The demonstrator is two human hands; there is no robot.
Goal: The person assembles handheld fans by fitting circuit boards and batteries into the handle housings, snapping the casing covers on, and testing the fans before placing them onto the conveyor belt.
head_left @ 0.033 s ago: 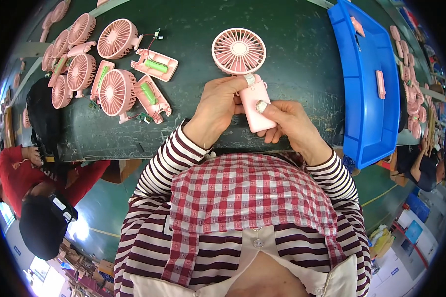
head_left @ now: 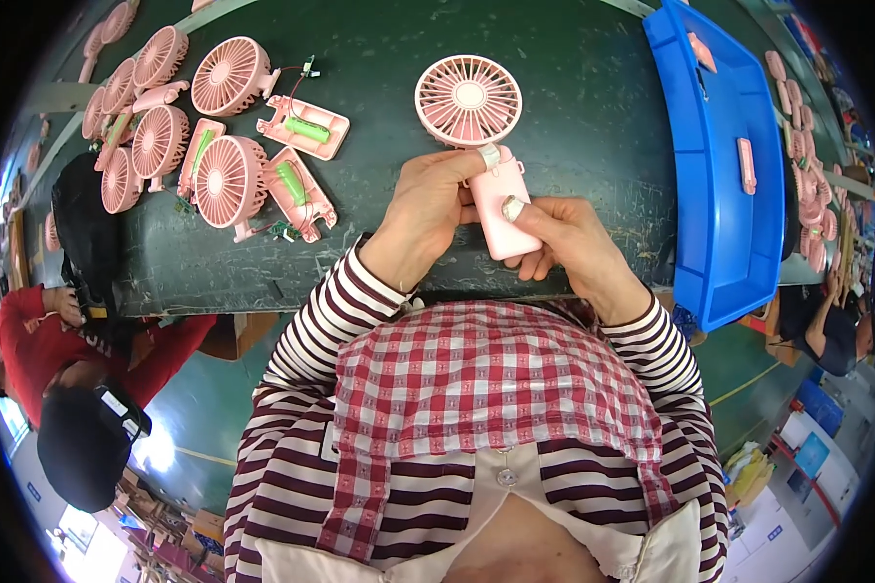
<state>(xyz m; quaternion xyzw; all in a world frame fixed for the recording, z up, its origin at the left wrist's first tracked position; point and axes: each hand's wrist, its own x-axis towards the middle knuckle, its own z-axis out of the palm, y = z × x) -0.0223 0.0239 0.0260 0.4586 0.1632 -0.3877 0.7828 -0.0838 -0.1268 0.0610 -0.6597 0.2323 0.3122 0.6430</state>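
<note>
A dark green, scuffed tabletop fills the middle of a workroom, with a co-worker in red seated off to the left. To the right stands a blue bin with a few small pink pieces in it; to the left lie loose pink fans and open handle shells bearing green cells. The pink handle is before the wearer's chest, near the close edge, tilted, its top just below a round fan head; whether the two join is hidden by the fingers. It looks light and stiff, its smooth shell probably a little slippery; the long sides seem the safest hold, while the grille's thin ribs could snap if squeezed. The left hand has its fingers closed on the handle's upper end, thumb at the top corner. The right hand grips the lower part, thumb across the face, other fingers curled behind.
</note>
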